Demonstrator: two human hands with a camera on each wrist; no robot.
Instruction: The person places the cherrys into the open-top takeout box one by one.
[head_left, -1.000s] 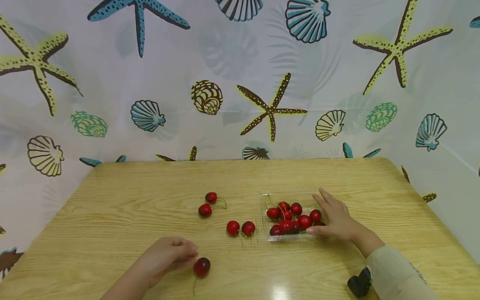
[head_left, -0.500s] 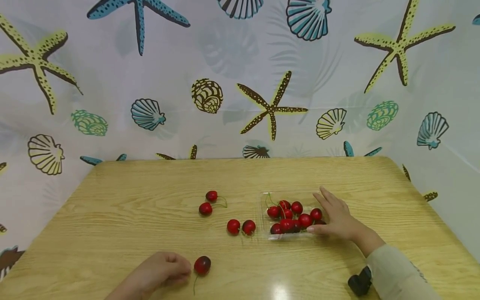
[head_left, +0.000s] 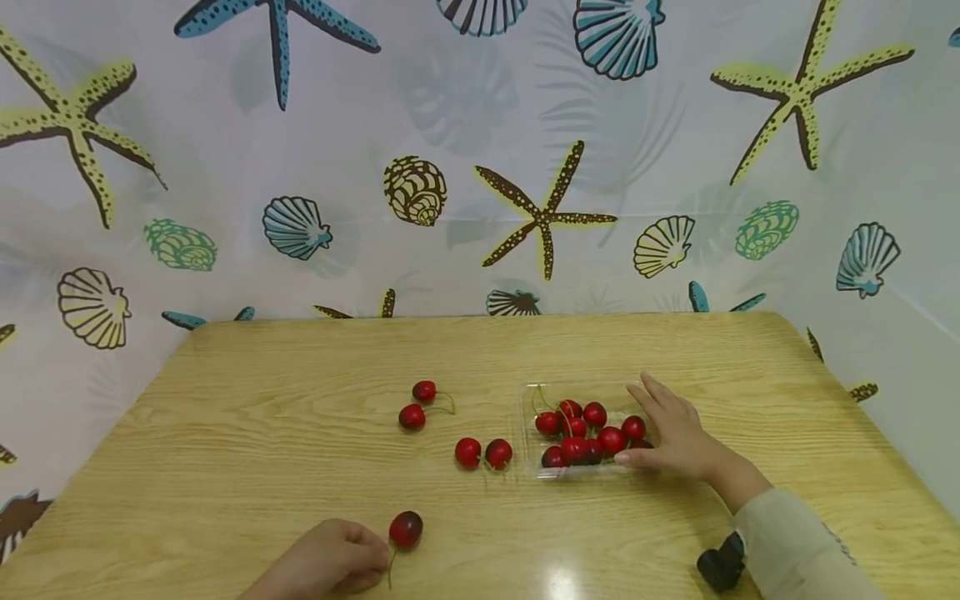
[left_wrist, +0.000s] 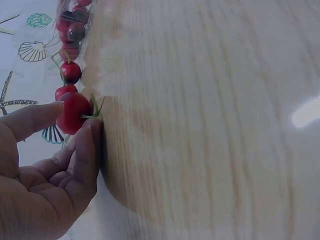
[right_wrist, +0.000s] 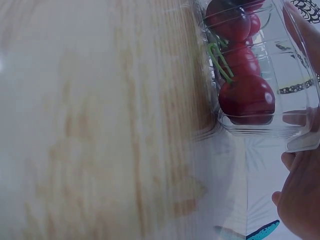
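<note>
A dark red cherry (head_left: pixel 406 531) with a green stem lies near the front of the table. My left hand (head_left: pixel 330 557) is just left of it, its fingertips at the stem. In the left wrist view, a red cherry (left_wrist: pixel 73 114) shows between my separated thumb and fingertips, with one fingertip at its stem. My right hand (head_left: pixel 675 442) holds the right end of a clear plastic container (head_left: pixel 534 472), thumb by the front rim and fingers toward the back. Several cherries (head_left: pixel 575 450) are inside. In the right wrist view, the container's end wall (right_wrist: pixel 260 131) is beside my hand.
Two cherries (head_left: pixel 468 453) lie left of the container. Farther back is a pair of cherries (head_left: pixel 412 417) with joined stems. A black object (head_left: pixel 722 563) is by the right sleeve (head_left: pixel 798 542). Patterned cloth (head_left: pixel 337 167) hangs behind the wooden table (head_left: pixel 247 417).
My left hand has moved down, first back from the cherry, then slightly right to its stem. The right hand and container stay in place.
</note>
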